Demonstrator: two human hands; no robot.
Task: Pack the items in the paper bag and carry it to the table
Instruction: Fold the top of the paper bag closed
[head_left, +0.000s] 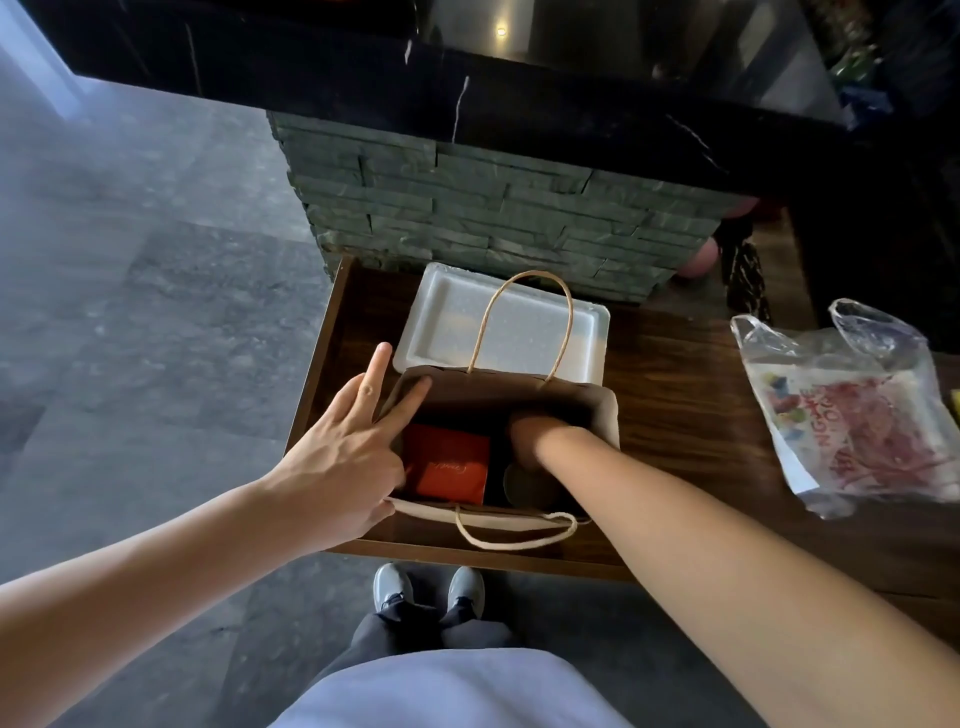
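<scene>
Paper bag (605, 415) is standing open on the wooden surface (685, 415), near its left end, with one handle rising at the far side and the other lying over the near rim. Going left to right: your left hand (343, 457) is resting against the bag's left rim, fingers spread wide and gripping nothing, the forefinger pointing away over the surface and the next finger laid on the far left corner of the opening. Inside the bag, at the left, a red box (449, 470) is lying flat, and beside it a round dark lid (522, 486) is showing. Your right hand (530, 434) is reaching down into the bag's right half; I cannot tell how far it is closed or what it is holding. Just beyond the bag, a white foam tray (519, 322) is sitting. Well apart at the right, a clear plastic bag (852, 410) with red print is lying.
</scene>
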